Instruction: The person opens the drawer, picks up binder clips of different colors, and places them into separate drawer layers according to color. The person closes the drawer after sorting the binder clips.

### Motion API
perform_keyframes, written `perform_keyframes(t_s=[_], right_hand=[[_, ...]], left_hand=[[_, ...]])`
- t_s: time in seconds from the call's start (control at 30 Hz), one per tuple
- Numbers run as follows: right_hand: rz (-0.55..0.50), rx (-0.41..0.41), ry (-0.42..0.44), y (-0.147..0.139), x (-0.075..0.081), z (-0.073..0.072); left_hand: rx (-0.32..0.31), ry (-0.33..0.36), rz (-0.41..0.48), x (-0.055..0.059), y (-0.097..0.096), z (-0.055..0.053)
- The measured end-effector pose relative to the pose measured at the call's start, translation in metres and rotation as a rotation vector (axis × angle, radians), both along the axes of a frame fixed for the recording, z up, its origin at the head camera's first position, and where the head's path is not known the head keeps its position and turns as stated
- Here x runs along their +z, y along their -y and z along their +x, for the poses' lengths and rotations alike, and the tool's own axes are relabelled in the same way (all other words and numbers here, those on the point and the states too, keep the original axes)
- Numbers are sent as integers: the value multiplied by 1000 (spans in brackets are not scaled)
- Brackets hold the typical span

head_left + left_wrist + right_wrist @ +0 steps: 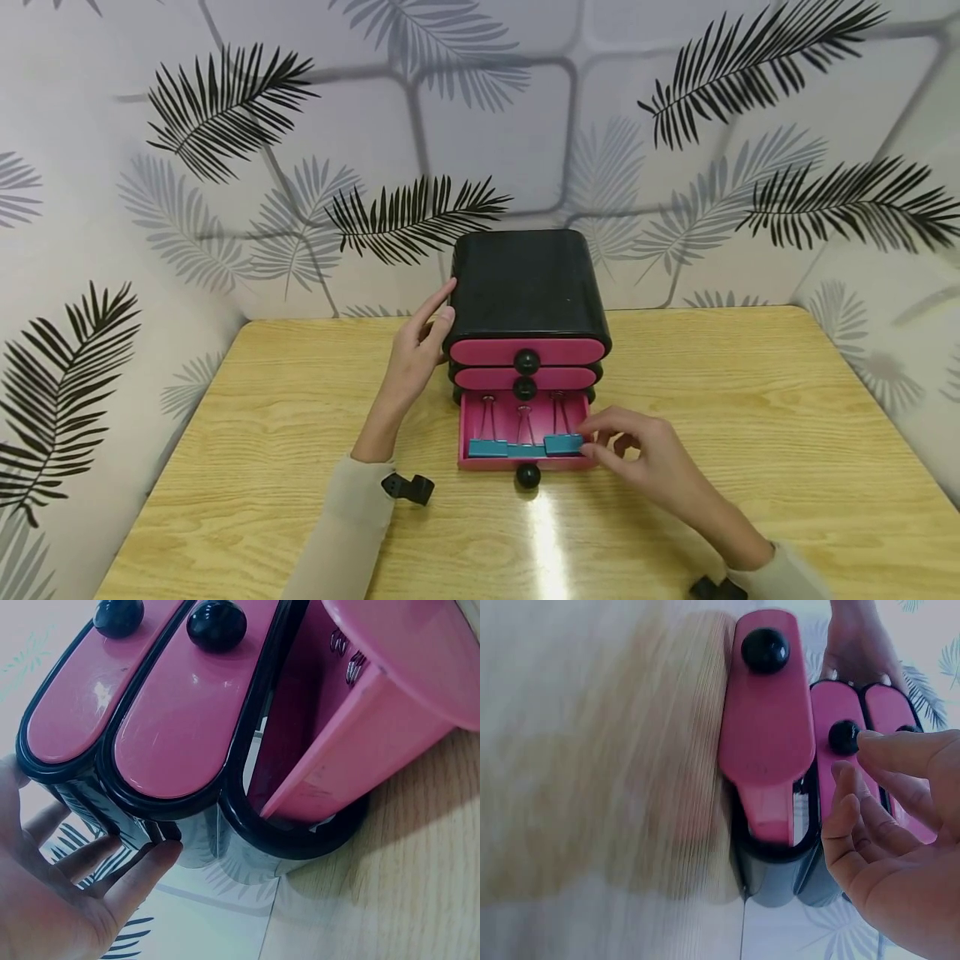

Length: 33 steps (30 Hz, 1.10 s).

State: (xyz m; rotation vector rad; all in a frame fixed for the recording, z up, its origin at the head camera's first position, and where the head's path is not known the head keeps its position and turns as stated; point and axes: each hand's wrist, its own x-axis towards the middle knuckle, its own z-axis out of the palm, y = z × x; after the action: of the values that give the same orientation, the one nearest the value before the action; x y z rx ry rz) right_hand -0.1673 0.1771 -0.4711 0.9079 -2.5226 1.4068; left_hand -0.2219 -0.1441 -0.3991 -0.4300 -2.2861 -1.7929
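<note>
A black desktop drawer unit (528, 279) with pink drawer fronts stands on the table. Its lowest drawer (468, 417) is pulled out and holds three blue binder clips (488, 448) in a row, wire handles pointing to the back. My left hand (415, 354) rests against the unit's left side, with fingertips along the black casing in the left wrist view. At the drawer's right front corner is my right hand (648, 458), thumb and forefinger right at the end of the rightmost clip. In the right wrist view its fingers are loosely bent and apart, with nothing visible between them.
Two upper drawers (487, 352) are pushed in, each with a round black knob (527, 361). Another knob (528, 476) juts from the lowest drawer's front. The wooden table (300, 392) meets a leaf-patterned wall covering (495, 100) at the back.
</note>
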Motion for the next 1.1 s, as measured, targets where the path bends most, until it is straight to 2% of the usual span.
perform_keyframes(t_s=[0.27, 0.6, 1.1], right_hand=[[-26, -13, 110, 13, 3, 19], [-95, 112, 254, 26, -3, 31], [-49, 43, 216, 45, -13, 43]], left_hand=[[-4, 3, 5, 1, 0, 0], [-14, 14, 8, 1, 1, -1], [-11, 27, 15, 0, 1, -1]])
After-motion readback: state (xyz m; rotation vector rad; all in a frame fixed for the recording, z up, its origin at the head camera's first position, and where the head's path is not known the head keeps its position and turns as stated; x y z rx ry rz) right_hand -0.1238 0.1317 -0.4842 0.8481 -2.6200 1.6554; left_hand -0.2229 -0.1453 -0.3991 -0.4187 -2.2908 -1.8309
